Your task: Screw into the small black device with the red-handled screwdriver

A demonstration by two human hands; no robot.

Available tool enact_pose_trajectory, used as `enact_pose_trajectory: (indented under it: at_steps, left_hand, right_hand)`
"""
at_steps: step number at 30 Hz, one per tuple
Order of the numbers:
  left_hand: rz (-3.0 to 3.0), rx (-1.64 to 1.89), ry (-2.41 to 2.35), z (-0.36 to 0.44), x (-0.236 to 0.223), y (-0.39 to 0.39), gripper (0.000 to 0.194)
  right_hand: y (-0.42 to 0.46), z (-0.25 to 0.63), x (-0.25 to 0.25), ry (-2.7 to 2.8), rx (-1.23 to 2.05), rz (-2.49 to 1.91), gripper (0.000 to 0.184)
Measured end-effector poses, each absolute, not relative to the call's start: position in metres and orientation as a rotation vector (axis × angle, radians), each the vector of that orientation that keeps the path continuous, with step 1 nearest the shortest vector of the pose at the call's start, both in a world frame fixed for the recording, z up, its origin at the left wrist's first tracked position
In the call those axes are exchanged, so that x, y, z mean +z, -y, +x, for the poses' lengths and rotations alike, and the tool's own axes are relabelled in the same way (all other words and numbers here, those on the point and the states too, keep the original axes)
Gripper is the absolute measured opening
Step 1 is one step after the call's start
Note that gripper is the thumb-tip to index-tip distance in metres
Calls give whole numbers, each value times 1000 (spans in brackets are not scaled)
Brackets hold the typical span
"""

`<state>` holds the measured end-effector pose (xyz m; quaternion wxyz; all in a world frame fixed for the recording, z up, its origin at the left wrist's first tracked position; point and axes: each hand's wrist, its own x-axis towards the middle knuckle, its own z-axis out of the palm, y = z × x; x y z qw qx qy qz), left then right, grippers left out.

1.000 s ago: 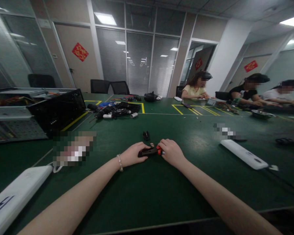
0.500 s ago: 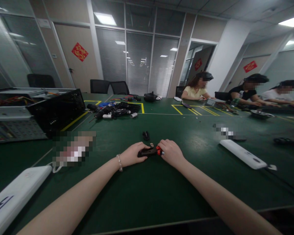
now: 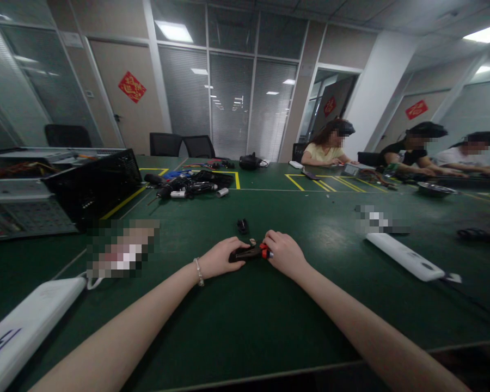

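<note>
Black tool point(image 3: 248, 253), gripped in my left hand point(image 3: 222, 258) at the green desk point(image 3: 245, 326); my right hand point(image 3: 286, 253) holds the red part point(image 3: 264, 250) at its end.

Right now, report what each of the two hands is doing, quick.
Left hand: closed, holding a black piece.
Right hand: closed on the red piece beside it; whether they are joined cannot be told.
</note>
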<state>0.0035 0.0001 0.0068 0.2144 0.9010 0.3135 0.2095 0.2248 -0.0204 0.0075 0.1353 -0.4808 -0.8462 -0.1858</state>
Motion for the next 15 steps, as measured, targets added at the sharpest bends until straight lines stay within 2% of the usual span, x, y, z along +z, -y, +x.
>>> enact_pose_trajectory:
  at_steps: [15]
  left_hand:
    - [2489,566,-878,4,8,0,39]
  right_hand:
    - [21,225,9,2451,-532,-1407,17]
